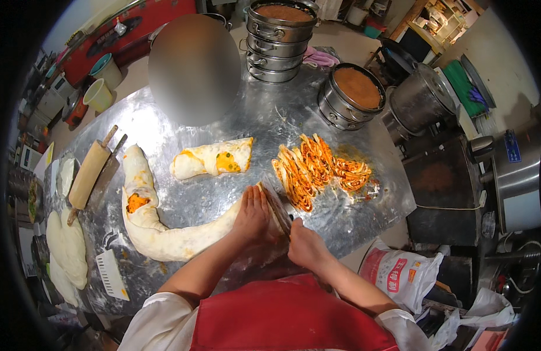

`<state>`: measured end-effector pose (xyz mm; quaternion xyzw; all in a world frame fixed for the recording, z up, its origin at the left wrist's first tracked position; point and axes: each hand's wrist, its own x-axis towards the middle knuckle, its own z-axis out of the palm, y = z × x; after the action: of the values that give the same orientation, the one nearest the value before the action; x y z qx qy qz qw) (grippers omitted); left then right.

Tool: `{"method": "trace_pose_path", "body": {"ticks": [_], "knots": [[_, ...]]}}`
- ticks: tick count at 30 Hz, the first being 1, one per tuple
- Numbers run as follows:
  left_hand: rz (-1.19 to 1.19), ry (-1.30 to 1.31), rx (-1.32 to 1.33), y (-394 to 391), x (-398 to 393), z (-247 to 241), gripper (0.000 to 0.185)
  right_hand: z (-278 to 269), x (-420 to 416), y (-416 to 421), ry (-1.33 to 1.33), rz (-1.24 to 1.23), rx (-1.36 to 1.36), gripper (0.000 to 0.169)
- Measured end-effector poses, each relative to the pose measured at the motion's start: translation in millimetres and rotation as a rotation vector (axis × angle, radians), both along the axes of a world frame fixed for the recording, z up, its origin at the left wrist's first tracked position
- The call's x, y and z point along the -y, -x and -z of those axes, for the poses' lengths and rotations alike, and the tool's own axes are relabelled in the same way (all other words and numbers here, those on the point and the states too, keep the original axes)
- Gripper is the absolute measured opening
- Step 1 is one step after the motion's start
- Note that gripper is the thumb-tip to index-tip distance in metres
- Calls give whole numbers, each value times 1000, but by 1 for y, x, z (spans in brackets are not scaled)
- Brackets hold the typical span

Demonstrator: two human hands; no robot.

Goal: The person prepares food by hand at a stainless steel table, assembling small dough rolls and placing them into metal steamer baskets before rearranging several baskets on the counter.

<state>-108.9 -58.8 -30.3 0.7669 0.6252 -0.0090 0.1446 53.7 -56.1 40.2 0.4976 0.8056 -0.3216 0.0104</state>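
My right hand (307, 243) is closed around the handle of a knife (277, 202), whose blade stands on edge at the right end of a long filled dough roll (182, 241). Flat on that roll, just left of the blade, rests my left hand (254, 215), fingers close together. The roll curves away to the left, with orange filling showing through a tear. Beyond it lies a shorter filled roll (209, 161). Right of the knife are cut dough strips (303, 169) with red-orange filling, and a smaller cut pile (352, 174).
A rolling pin (89, 175), plain dough pieces (66, 250) and a white slotted scraper (112, 274) lie on the left of the metal table (235, 105). Stacked steamer pans (277, 48) stand at the back, shorter ones (351, 96) at right. A flour-type sack (399, 276) is beside the table.
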Motion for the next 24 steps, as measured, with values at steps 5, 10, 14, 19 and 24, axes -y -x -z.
{"method": "trace_pose_path", "body": {"ticks": [5,10,14,19,24], "knots": [[-51,-143,-9,-7,-1,26,113,30,-30,32,-47,29,-34,28],[-46,-9,-22,-3,1,3,110,21,-12,18,29,-4,0,28],[-63,-23,1,-3,6,1,109,16,15,-6,31,-43,66,30],[-62,-60,-89,-7,2,1,109,36,-10,-6,-180,-24,-13,31],[-64,126,-135,-10,5,-22,123,18,-6,-55,-209,-144,57,25]]}}
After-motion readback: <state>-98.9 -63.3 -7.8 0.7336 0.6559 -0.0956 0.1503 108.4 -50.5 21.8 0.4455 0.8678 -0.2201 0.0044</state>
